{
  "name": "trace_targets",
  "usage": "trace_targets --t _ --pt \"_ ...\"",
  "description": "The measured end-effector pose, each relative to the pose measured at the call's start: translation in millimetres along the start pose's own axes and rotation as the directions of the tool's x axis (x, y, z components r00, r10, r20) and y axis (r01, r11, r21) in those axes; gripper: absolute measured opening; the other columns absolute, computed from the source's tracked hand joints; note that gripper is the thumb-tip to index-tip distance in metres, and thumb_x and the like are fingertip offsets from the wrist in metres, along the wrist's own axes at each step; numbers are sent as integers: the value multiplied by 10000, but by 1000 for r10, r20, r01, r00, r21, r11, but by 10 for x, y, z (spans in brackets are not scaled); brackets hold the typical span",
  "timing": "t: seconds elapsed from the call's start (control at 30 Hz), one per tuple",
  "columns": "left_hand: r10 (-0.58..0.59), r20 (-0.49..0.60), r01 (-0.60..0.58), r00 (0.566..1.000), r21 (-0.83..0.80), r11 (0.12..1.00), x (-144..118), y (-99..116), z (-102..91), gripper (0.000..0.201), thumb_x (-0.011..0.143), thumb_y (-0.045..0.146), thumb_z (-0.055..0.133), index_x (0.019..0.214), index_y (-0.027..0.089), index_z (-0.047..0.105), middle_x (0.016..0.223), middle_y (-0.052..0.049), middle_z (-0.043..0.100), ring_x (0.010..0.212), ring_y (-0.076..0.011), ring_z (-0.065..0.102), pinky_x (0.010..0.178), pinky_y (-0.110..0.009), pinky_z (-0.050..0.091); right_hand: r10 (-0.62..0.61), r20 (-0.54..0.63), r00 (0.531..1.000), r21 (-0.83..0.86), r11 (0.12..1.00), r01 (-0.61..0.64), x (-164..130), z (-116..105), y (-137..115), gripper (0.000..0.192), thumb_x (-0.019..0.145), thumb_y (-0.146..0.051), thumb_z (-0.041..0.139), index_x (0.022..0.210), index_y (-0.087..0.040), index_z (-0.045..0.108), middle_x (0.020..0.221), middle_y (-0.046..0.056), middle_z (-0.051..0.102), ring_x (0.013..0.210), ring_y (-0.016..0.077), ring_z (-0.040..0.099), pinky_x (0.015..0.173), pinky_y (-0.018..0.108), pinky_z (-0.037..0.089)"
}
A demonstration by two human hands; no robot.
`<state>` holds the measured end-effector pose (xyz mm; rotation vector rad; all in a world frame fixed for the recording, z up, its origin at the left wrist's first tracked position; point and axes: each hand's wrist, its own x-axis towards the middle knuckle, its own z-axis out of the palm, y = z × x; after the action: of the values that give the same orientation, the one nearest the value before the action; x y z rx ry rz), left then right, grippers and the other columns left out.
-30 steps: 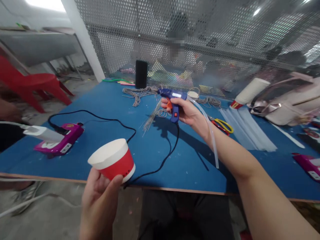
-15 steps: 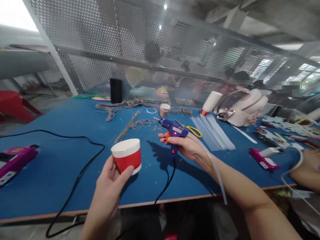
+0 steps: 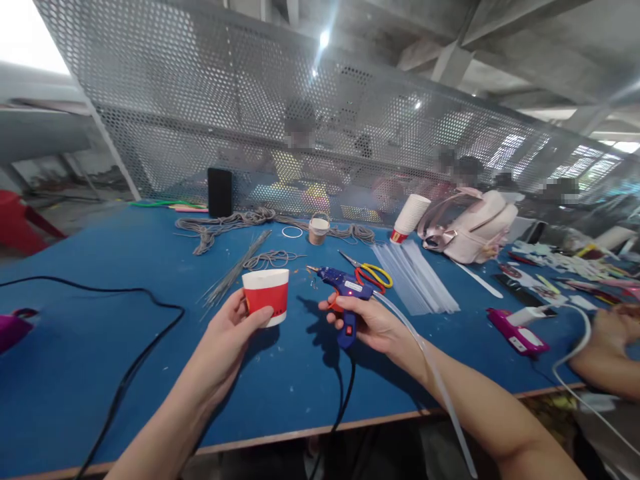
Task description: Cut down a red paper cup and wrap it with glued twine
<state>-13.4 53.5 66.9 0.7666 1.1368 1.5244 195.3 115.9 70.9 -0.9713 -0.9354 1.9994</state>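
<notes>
A short red and white paper cup (image 3: 267,298) is gripped in my left hand (image 3: 233,330), fingers around its side and thumb on the front, a little above the blue table. My right hand (image 3: 367,320) is wrapped round a blue hot glue gun (image 3: 349,287) with an orange trigger. The gun's nozzle points left, toward the cup but apart from it. A long clear glue stick (image 3: 425,353) trails from its back over my forearm. Behind the gun lie scissors (image 3: 373,275) with yellow and red handles.
On the blue table (image 3: 200,373) lie grey cord (image 3: 220,227), wires (image 3: 235,270), clear glue sticks (image 3: 420,280), stacked cups (image 3: 410,217) and a small handled bucket (image 3: 319,230). Purple power strips (image 3: 517,332) sit either side. A black cable (image 3: 145,360) crosses the left. Another person's arm (image 3: 605,343) rests at right.
My left hand has brought the cup right and slightly up, closer to the glue gun's nozzle. The gun sits slightly lower in view. The camera view has shifted, showing more of the scissors.
</notes>
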Motion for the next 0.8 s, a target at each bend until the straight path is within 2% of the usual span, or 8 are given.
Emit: trace_targets --t 0.17,0.3,0.37,0.53,0.67,0.8 --pt "-156 32 159 987 -121 980 165 -9 19 364 609 225 799 957 173 703 916 -51 734 760 -166 652 670 -240 527 -61 -43 997 -10 998 61 43 -41 65 385 513 -360 859 767 -145 665 730 17 688 494 75 543 479 212 453" --pt "-264 50 269 963 -181 946 163 -95 -17 280 657 201 767 926 142 716 887 -71 729 755 -166 648 645 -238 535 -191 -28 981 -169 968 184 25 -77 184 312 626 -384 790 744 -135 645 608 -16 604 446 52 443 452 204 359" --pt "-292 58 297 955 -213 931 133 -122 -28 239 686 175 734 916 119 710 911 -98 724 778 -180 655 686 -266 548 -208 1 978 -245 948 202 -28 -65 200 239 664 -325 750 774 -144 640 586 -34 568 465 59 447 477 212 348" --pt "-276 43 276 960 -295 915 69 -108 -11 283 729 92 635 1007 132 669 954 -112 712 819 -211 668 756 -370 568 -144 40 989 -353 924 148 -178 -15 147 210 626 -200 670 833 -171 643 759 -3 611 553 80 479 545 239 385" --pt "-252 45 252 967 -324 912 36 -99 15 357 710 46 622 1054 139 648 953 -110 721 830 -222 676 769 -400 570 -167 99 981 -525 829 194 -243 -15 117 226 672 -234 675 895 -199 666 687 -8 584 586 120 491 573 267 425" --pt "-284 17 278 959 -277 920 17 -128 21 305 714 150 696 1017 128 664 928 -113 734 812 -228 691 762 -357 570 -211 88 973 -614 758 220 -267 -26 108 259 700 -309 693 930 -190 683 621 -15 565 564 132 501 568 280 452"
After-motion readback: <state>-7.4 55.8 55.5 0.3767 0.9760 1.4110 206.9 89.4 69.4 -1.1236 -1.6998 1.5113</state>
